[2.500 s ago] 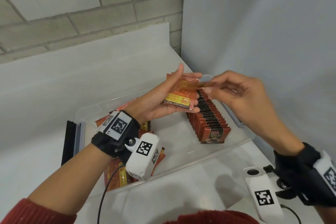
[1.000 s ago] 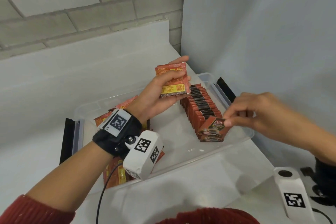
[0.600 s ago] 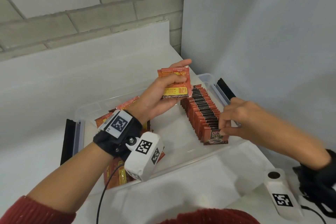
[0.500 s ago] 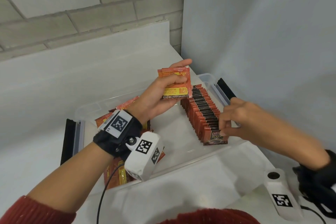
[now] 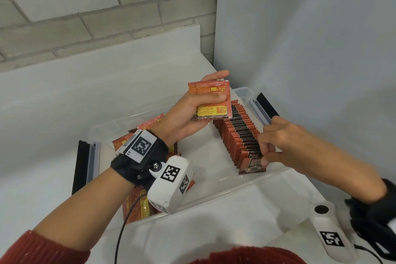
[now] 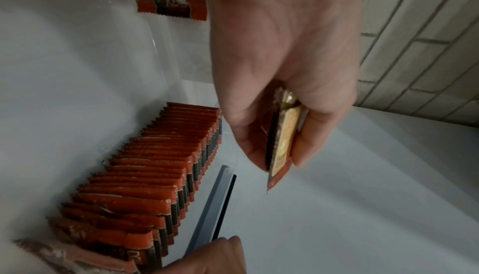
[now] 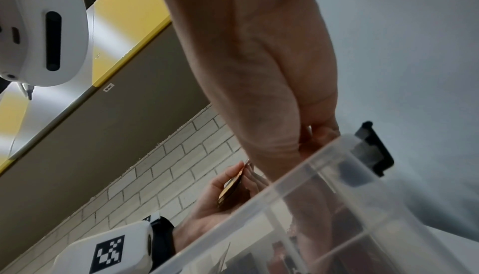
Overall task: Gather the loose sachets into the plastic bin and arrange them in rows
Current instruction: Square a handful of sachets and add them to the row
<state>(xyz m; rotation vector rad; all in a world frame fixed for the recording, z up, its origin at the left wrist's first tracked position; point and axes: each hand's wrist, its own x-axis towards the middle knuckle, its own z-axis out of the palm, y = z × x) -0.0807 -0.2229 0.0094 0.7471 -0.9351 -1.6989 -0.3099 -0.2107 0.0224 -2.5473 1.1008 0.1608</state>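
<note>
A clear plastic bin (image 5: 216, 199) holds a row of red sachets (image 5: 237, 135) standing on edge along its right side. My right hand (image 5: 263, 155) pinches the top of the front sachet (image 5: 252, 167) at the near end of that row. My left hand (image 5: 221, 87) holds a small stack of sachets (image 5: 211, 100) upright above the row's far end. In the left wrist view the stack (image 6: 281, 147) sits edge-on between thumb and fingers above the row (image 6: 155, 176). The right wrist view shows the bin wall (image 7: 311, 206), which hides my right fingertips.
Loose sachets (image 5: 137, 135) lie heaped in the bin's left part, some (image 5: 137, 206) under my left wrist. Black latches (image 5: 82, 167) (image 5: 266, 105) sit at both ends of the bin. A grey wall rises close on the right, and a brick wall stands behind the white counter (image 5: 42, 113).
My right hand came down from the left hand's stack with one sachet and stood it at the near end of the row. The left hand lifted its stack slightly and then held still.
</note>
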